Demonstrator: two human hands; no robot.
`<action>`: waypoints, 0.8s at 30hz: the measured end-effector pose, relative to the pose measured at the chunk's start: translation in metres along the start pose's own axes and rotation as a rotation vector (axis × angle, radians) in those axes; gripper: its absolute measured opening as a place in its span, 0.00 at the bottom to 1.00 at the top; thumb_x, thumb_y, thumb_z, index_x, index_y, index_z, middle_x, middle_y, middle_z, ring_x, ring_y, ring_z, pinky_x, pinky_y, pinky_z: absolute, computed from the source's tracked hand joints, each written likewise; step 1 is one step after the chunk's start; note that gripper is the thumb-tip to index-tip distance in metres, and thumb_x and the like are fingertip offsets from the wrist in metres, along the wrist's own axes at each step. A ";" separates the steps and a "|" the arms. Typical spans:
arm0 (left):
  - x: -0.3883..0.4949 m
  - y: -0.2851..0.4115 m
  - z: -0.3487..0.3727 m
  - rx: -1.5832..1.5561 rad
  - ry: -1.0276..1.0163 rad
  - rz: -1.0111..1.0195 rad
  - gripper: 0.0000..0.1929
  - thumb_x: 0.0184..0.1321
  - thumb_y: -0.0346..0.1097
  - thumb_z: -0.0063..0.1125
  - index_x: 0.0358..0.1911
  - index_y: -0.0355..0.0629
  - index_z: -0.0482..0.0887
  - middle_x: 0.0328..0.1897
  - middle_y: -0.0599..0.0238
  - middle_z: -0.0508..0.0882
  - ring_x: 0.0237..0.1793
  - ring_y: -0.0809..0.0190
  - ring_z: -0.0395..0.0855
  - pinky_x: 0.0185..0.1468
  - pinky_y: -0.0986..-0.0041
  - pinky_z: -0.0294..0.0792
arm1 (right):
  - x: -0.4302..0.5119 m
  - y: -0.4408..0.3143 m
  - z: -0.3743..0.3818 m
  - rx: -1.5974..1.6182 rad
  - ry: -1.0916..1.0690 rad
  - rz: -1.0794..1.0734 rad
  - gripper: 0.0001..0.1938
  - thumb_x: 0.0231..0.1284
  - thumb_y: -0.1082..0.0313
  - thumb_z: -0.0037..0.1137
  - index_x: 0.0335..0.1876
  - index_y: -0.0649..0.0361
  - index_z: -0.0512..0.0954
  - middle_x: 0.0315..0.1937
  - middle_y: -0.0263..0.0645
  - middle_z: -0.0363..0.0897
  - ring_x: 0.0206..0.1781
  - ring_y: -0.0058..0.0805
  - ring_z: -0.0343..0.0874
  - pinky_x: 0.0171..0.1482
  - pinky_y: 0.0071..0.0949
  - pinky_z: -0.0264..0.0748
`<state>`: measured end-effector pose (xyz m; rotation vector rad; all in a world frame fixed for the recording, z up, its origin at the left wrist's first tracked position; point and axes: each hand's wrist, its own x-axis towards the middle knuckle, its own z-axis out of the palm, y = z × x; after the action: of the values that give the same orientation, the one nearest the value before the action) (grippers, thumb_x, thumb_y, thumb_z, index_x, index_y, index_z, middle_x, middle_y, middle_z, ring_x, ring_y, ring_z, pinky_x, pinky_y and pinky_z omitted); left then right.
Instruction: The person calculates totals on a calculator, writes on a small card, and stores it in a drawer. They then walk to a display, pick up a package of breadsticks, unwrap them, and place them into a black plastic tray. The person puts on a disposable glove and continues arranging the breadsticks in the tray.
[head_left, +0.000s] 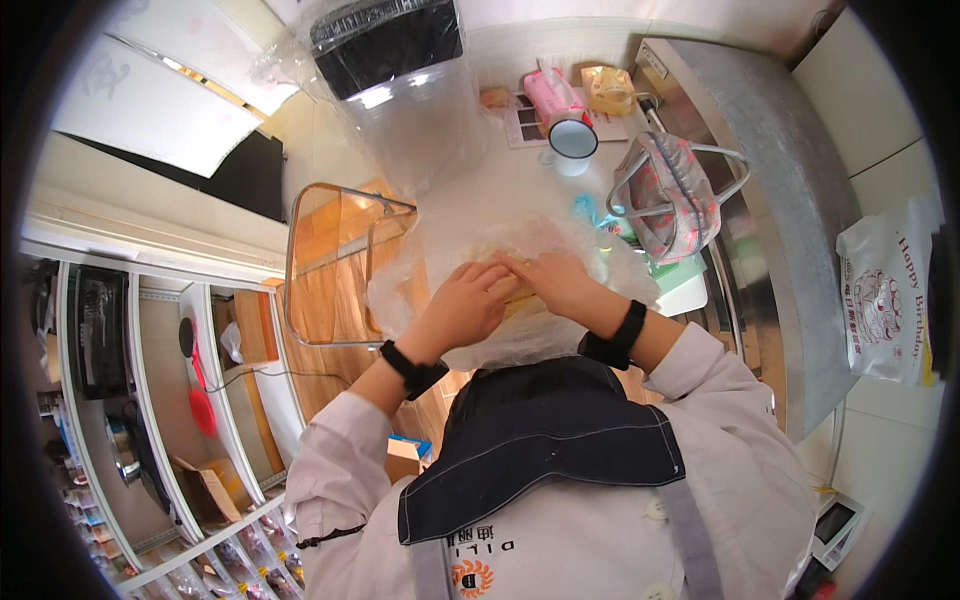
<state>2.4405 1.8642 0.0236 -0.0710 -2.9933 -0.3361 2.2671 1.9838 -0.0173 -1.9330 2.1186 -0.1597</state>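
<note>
My left hand (471, 301) and my right hand (553, 283) meet over a heap of thin, translucent plastic sheeting (420, 277) in front of my body. Their fingers touch or overlap at a pale yellow item (523, 304), which shows in part beneath them. What it is, I cannot tell. The fingertips are partly hidden, so it is unclear whether either hand grips the item or the plastic. A black band circles each wrist.
Beyond the plastic stand a plastic-wrapped bin (420, 112), an enamel mug (573, 146), a pink tissue pack (553, 91) and a gold pouch (609, 90). Right are a patterned bag (667, 199) and a metal counter (780, 150); left, a folding chair frame (289, 277) and shelves (169, 397).
</note>
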 end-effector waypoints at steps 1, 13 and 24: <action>0.001 -0.009 0.006 0.085 0.001 -0.041 0.21 0.53 0.39 0.55 0.54 0.54 0.78 0.58 0.64 0.75 0.63 0.57 0.68 0.66 0.51 0.54 | 0.001 0.004 0.002 0.056 -0.002 -0.060 0.41 0.43 0.70 0.59 0.70 0.42 0.59 0.65 0.44 0.61 0.61 0.44 0.68 0.66 0.44 0.59; -0.001 -0.106 -0.012 -0.308 -0.288 -0.408 0.17 0.59 0.43 0.54 0.50 0.48 0.82 0.58 0.54 0.78 0.59 0.50 0.73 0.62 0.64 0.64 | -0.003 0.057 -0.059 -0.383 -0.329 0.016 0.46 0.37 0.59 0.71 0.69 0.49 0.60 0.69 0.46 0.58 0.70 0.48 0.58 0.66 0.47 0.60; 0.085 -0.182 -0.231 0.056 0.679 -0.322 0.27 0.57 0.29 0.51 0.63 0.39 0.64 0.61 0.49 0.72 0.60 0.48 0.71 0.63 0.64 0.62 | 0.166 -0.008 -0.305 0.261 0.577 -0.483 0.17 0.56 0.68 0.53 0.53 0.60 0.73 0.48 0.46 0.77 0.53 0.41 0.76 0.54 0.35 0.71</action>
<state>2.3738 1.6379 0.2188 0.4430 -2.3262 -0.2414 2.1801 1.7885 0.2561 -2.3838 1.7303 -1.1461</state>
